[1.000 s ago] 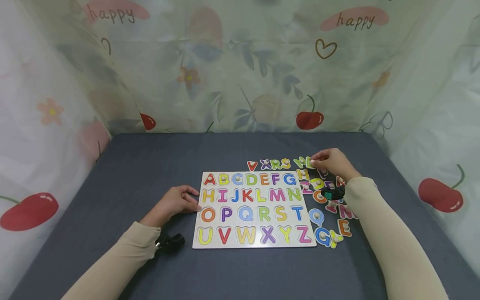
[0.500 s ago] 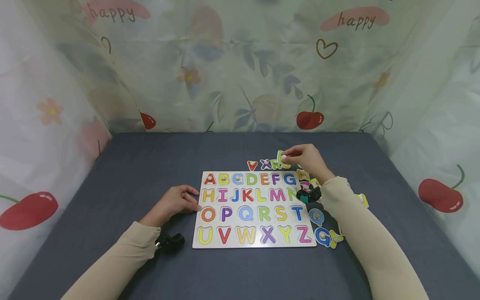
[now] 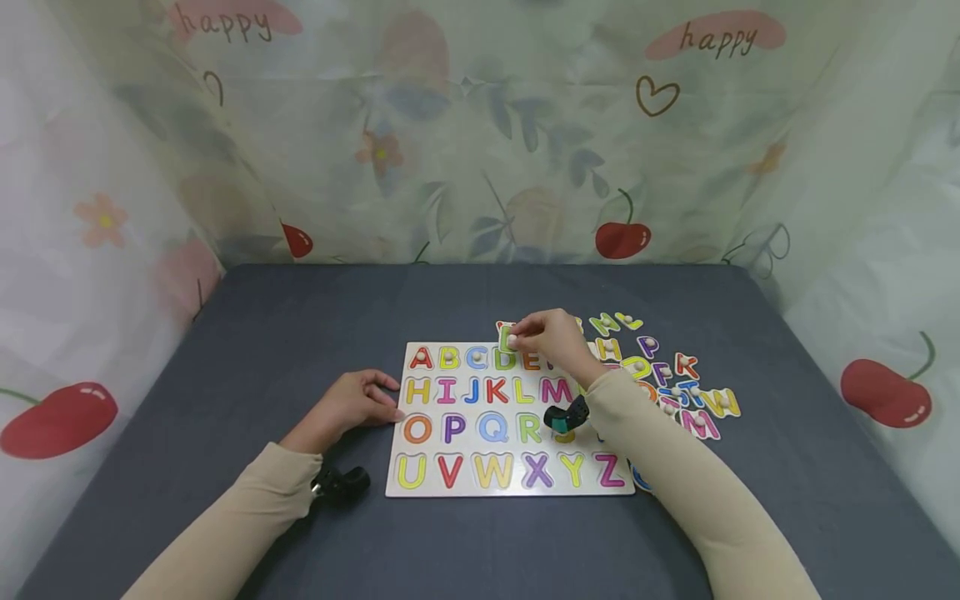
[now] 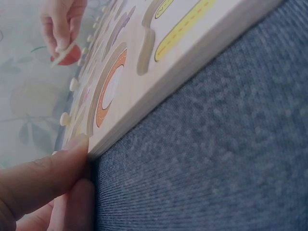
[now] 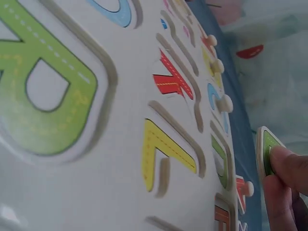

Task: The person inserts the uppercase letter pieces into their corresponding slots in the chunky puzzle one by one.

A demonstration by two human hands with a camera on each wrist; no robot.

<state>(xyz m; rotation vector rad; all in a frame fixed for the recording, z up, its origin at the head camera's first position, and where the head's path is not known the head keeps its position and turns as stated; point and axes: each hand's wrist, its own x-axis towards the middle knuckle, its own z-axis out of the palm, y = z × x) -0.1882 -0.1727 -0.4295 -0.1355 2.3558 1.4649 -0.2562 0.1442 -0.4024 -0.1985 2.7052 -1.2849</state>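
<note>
My right hand [image 3: 555,337] pinches a green letter piece [image 3: 506,338], apparently a D, by its knob; in the right wrist view the piece [image 5: 267,149] is tilted on edge. It hovers over the back edge of the white alphabet puzzle board [image 3: 465,486], beside the green D recess [image 3: 501,363]. Knobbed A [image 3: 421,359], B [image 3: 448,358] and C [image 3: 476,358] pieces sit in the top row. At the board's left edge, my left hand [image 3: 352,402] touches it with thumb and fingers; the thumb [image 4: 53,175] lies at the board's rim in the left wrist view.
Loose letter pieces lie to the right and behind the board, among them a K [image 3: 686,365], an M [image 3: 700,424], a W [image 3: 722,402] and an N [image 3: 604,324]. My right forearm [image 3: 667,458] hides others. Patterned curtains [image 3: 480,150] stand behind the dark cloth-covered table [image 3: 300,317].
My right hand has lifted the green letter piece from the pile at the back right and carried it left to above the D recess. The left hand has stayed at the board's edge.
</note>
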